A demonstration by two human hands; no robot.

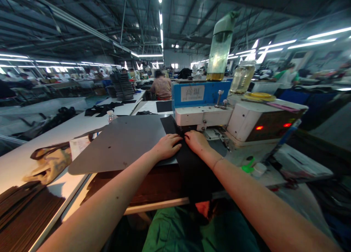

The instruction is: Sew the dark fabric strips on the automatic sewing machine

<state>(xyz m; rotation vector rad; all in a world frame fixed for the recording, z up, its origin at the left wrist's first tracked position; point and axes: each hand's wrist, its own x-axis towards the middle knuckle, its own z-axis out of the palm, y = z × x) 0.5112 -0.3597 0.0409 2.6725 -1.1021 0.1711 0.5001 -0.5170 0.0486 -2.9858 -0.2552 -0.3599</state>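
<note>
A long black fabric piece [192, 171] runs from the grey metal plate [128, 142] under the sewing machine [203, 117] and hangs down over the table's front edge towards my lap. My left hand [168, 146] lies flat at the fabric's left edge, fingers stretched towards the machine head and thumb apart. Close beside it, my right hand [196, 140] has its fingers bent and pressed together on the fabric, just in front of the machine head. Its fingertips are partly hidden. The needle area is dark and cannot be made out.
Brown stacked pieces [30, 212] and a tan cloth bundle [51, 160] lie on the left table. A bottle [221, 51], a jar [242, 76] and a yellow ring [259, 96] top the machine. A green clip-like object [248, 167] sits at right. Another person [161, 86] sits ahead.
</note>
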